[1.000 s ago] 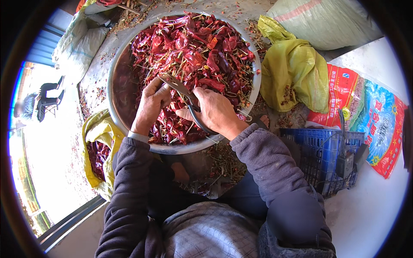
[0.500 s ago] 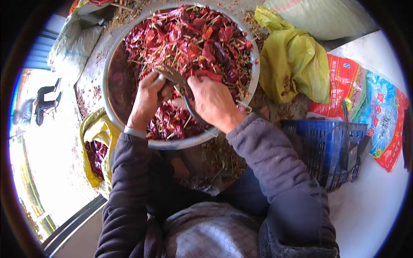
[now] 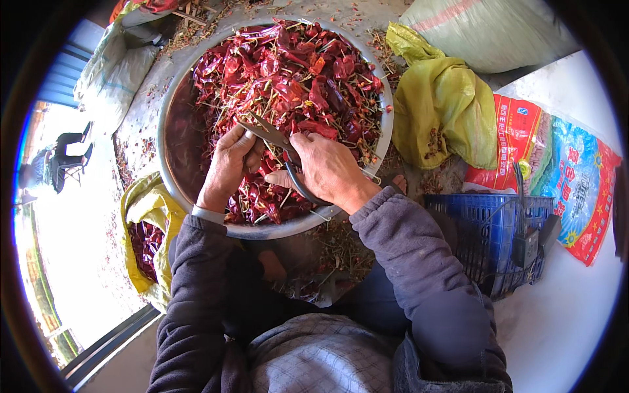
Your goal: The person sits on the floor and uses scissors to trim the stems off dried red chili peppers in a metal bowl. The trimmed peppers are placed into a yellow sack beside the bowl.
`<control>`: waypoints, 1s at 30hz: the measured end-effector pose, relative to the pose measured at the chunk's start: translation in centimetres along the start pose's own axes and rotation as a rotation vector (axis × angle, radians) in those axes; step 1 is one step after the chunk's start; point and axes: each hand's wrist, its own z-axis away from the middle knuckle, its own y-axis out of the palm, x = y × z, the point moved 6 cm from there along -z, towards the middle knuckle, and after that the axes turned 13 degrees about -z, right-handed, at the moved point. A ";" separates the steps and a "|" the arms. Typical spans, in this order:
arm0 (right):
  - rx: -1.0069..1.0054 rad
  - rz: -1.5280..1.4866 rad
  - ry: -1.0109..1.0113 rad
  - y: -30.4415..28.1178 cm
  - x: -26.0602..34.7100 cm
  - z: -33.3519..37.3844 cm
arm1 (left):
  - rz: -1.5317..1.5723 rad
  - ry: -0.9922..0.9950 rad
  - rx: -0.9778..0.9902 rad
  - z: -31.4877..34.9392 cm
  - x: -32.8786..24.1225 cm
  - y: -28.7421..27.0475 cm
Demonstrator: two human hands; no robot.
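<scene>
Over a wide metal basin (image 3: 178,134) heaped with dried red chili peppers (image 3: 282,72), both my hands work close together. My right hand (image 3: 333,170) is closed round the dark handle of a pair of scissors (image 3: 270,133), whose blades point up and left. Beside the blades, my left hand (image 3: 226,160) is closed with thumb and fingers pinched together. What it holds is hidden by the fingers. Thin pale stems stick out among the peppers below.
A yellow sack (image 3: 445,105) lies right of the basin, with a stuffed pale sack (image 3: 488,33) behind it. Nearer are a blue plastic basket (image 3: 488,229) and printed red and blue bags (image 3: 576,190). At left stands an open yellow sack (image 3: 145,239) of peppers. A person (image 3: 62,157) sits outside.
The whole view has shifted, so the basin appears lower. My hands stay together over the peppers, and the scissor blades show more clearly between them.
</scene>
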 end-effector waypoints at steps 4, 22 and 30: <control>0.032 -0.013 -0.026 -0.3 0.0 0.1 | 0.001 -0.001 0.059 0.2 -0.1 0.2; 0.025 0.054 -0.056 -0.6 0.3 0.3 | -0.012 0.010 0.127 -0.1 0.1 0.1; 0.028 0.102 0.037 0.0 -0.1 2.3 | -0.141 -0.031 0.199 -0.4 0.8 1.3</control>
